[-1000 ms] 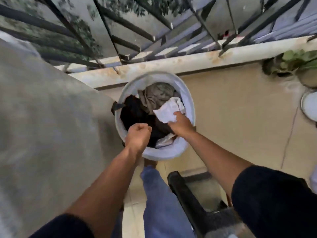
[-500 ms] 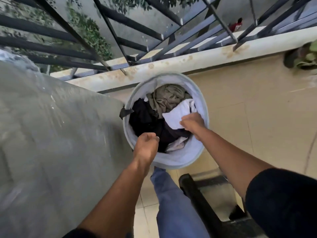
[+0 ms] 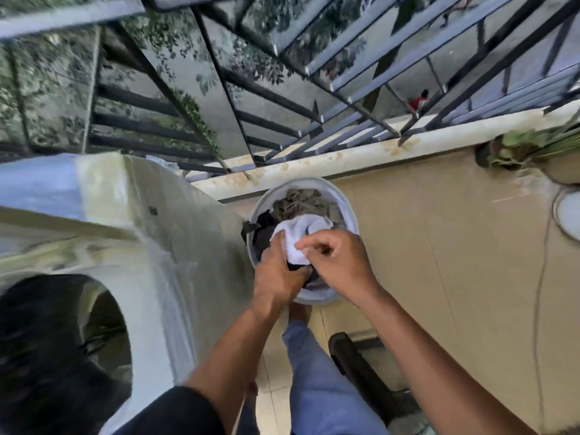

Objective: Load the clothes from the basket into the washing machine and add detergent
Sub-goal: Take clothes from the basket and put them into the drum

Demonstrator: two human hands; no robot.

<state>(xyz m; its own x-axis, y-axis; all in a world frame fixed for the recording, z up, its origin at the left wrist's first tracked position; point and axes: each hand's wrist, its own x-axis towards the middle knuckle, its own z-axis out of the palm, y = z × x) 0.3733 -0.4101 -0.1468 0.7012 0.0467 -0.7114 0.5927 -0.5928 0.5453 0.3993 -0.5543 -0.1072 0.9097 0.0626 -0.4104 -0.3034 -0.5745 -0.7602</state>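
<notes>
Two hands, left hand (image 3: 279, 271) and right hand (image 3: 337, 262), are clamped on a white garment (image 3: 301, 233), apparently dark cloth too; trailing ends being snagged on the basket (image 3: 351, 215) rim is risked.

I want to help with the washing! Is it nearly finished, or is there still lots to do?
Still lots. Something dark already shows in the washing machine's opening, though blur hides what. Right now the left hand and right hand are gathering a white cloth and a black garment over the basket. An olive garment still waits in there. No detergent is in sight.
</notes>
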